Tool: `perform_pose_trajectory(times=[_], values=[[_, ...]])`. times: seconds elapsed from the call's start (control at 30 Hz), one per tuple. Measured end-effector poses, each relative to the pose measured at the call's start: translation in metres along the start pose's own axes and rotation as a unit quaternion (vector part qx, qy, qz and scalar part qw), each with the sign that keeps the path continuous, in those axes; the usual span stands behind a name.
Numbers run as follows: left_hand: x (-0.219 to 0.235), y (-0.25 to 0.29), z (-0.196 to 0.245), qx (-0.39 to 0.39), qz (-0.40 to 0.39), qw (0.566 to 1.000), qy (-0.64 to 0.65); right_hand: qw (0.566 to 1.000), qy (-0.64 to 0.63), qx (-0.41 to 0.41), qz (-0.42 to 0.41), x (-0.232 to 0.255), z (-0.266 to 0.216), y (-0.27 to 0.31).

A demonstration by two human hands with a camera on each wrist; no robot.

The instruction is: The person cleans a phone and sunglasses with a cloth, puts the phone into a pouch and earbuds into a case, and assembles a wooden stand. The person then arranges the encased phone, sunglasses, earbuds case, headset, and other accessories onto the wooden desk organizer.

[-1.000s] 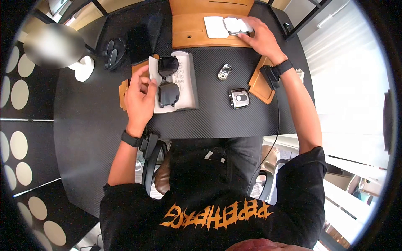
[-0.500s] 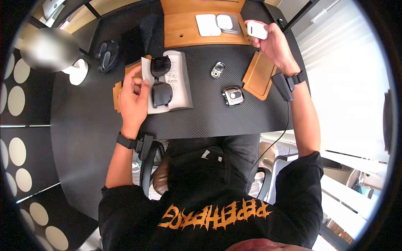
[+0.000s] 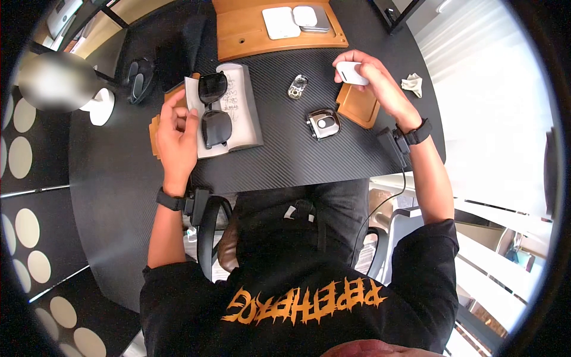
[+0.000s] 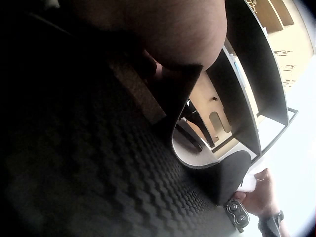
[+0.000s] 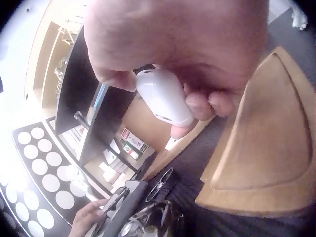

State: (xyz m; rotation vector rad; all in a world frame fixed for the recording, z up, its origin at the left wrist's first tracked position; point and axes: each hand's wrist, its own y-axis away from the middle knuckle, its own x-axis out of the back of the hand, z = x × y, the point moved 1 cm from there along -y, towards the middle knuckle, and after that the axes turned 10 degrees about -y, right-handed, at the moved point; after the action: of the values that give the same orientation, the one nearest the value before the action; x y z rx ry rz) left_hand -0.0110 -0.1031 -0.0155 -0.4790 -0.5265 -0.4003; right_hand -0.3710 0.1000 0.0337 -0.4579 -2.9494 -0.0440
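My left hand pinches the raised flap of an opened glasses case, where dark sunglasses lie on the pale lining. In the left wrist view, the palm side of that hand is above the case. A small white rounded case is gripped between thumb and fingers of my right hand, held above a brown wooden tray. The right wrist view shows the white case under the hand, with the wooden tray beside it.
A brown wooden stand at the back bears a white square and a smaller white case. Between the hands lie a clear-and-silver item and a boxy silver one. Crumpled white tissue rests at the right.
The right hand has lifted the white case off the wooden stand and carried it toward the body, over the tray. The left hand keeps its hold on the flap; the head view has shifted.
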Motion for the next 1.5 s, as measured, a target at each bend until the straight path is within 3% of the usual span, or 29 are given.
perform_pose_trajectory(times=[0.17, 0.3, 0.37, 0.4, 0.47, 0.57, 0.8, 1.0, 1.1, 1.17, 1.4, 1.47, 1.5], values=[[0.001, 0.0, 0.001, 0.006, -0.003, 1.0, -0.002, 0.998, -0.024, -0.047, 0.031, 0.007, 0.002, 0.005], [0.003, -0.001, 0.0, 0.012, -0.02, 1.0, -0.02, 0.998, -0.017, 0.0, 0.056, 0.009, 0.01, 0.008], [0.001, 0.0, 0.0, 0.005, -0.006, 1.0, 0.005, 0.988, 0.107, 0.068, 0.083, 0.008, 0.014, 0.009], [0.001, 0.0, -0.001, 0.005, -0.007, 1.0, 0.005, 0.989, 0.106, 0.067, 0.083, 0.007, 0.014, 0.01], [0.001, 0.0, -0.002, 0.008, -0.006, 1.0, 0.003, 0.958, 0.24, 0.121, 0.098, 0.003, 0.012, 0.012], [0.001, 0.0, -0.001, 0.01, -0.005, 1.0, -0.008, 0.946, 0.281, 0.134, 0.092, -0.001, 0.009, 0.011], [0.002, 0.0, 0.0, 0.008, -0.004, 1.0, -0.009, 0.95, 0.258, 0.153, 0.081, -0.01, 0.006, 0.005], [0.002, 0.0, 0.003, 0.005, -0.005, 1.0, -0.02, 0.961, 0.253, 0.073, 0.083, -0.015, 0.002, 0.006], [0.003, 0.0, 0.003, 0.008, -0.007, 1.0, -0.011, 0.959, 0.254, 0.086, 0.089, -0.018, 0.003, 0.007], [0.003, -0.001, 0.003, 0.003, -0.006, 1.0, -0.026, 0.951, 0.251, 0.162, 0.078, -0.019, 0.008, 0.007], [0.004, -0.001, 0.004, 0.004, 0.018, 1.0, -0.006, 0.941, 0.265, 0.202, 0.052, -0.043, -0.011, 0.017], [0.007, -0.002, 0.004, -0.023, 0.092, 0.995, -0.027, 0.942, 0.239, 0.234, 0.019, -0.054, -0.019, 0.021], [0.008, -0.001, 0.005, -0.023, 0.091, 0.995, -0.026, 0.942, 0.24, 0.233, 0.019, -0.058, -0.024, 0.022]])
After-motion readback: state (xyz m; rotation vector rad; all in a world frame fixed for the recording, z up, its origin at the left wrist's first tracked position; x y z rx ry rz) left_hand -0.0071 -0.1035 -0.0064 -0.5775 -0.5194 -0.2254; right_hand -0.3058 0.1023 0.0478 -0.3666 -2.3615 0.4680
